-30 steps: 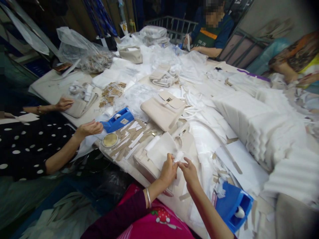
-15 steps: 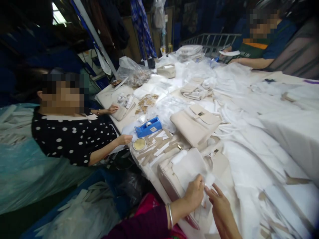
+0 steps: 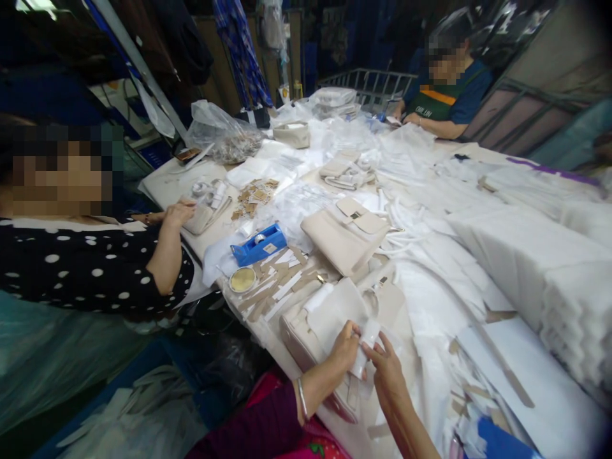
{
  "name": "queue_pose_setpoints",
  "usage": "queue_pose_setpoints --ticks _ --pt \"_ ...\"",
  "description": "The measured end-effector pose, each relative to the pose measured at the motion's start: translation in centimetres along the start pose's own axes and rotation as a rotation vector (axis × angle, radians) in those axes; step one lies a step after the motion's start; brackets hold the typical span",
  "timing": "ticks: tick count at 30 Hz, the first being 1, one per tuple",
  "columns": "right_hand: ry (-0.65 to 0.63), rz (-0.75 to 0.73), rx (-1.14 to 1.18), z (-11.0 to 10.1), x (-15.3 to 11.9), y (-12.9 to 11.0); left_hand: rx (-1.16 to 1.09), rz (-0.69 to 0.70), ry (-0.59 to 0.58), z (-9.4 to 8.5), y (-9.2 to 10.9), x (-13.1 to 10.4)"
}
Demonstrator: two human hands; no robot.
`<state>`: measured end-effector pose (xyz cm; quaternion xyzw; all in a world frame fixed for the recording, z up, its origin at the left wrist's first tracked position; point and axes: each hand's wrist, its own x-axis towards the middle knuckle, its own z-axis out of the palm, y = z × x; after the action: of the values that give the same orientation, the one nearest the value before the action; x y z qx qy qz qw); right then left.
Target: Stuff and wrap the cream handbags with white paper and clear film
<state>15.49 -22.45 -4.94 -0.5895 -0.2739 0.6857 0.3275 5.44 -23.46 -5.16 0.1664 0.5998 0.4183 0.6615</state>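
My left hand (image 3: 345, 347), with a bangle at the wrist, pinches the left edge of a small white translucent packet (image 3: 367, 344). From the right, my right hand (image 3: 385, 360) grips the same packet between thumb and fingers. Both hands are over a cream handbag (image 3: 335, 319) at the table's near edge. Another cream bag (image 3: 347, 236) lies flat just beyond it, its flap and dark clasp showing. Part of a further cream bag (image 3: 389, 296) shows to the right of the hands.
A blue tape dispenser (image 3: 261, 245), a round yellow tin (image 3: 243, 279) and card strips (image 3: 282, 280) lie left of the bags. One person in polka dots sits at left; another is across the table. White foam sheets (image 3: 526, 255) are stacked at right.
The view has shifted right. My hands have come together on the packet, which now shows more clearly. The person at left has drawn a hand back to the small bag.
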Motion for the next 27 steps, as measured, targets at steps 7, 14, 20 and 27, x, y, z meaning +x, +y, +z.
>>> queue_pose_setpoints --ticks 7,14,20,27 --pt "-0.011 0.011 -0.075 -0.2 -0.6 -1.0 0.116 -0.12 -0.039 0.2 0.9 0.8" --pt "0.238 -0.134 -0.3 -5.3 -0.8 -1.9 0.433 0.266 0.001 -5.3 5.2 -0.1" --pt "0.39 -0.063 -0.505 -11.8 -2.2 2.0 0.615 0.513 0.322 -14.2 9.6 0.0" --pt "0.223 -0.122 -1.106 -10.8 -4.7 7.6 0.347 0.169 0.172 -17.1 6.9 1.5"
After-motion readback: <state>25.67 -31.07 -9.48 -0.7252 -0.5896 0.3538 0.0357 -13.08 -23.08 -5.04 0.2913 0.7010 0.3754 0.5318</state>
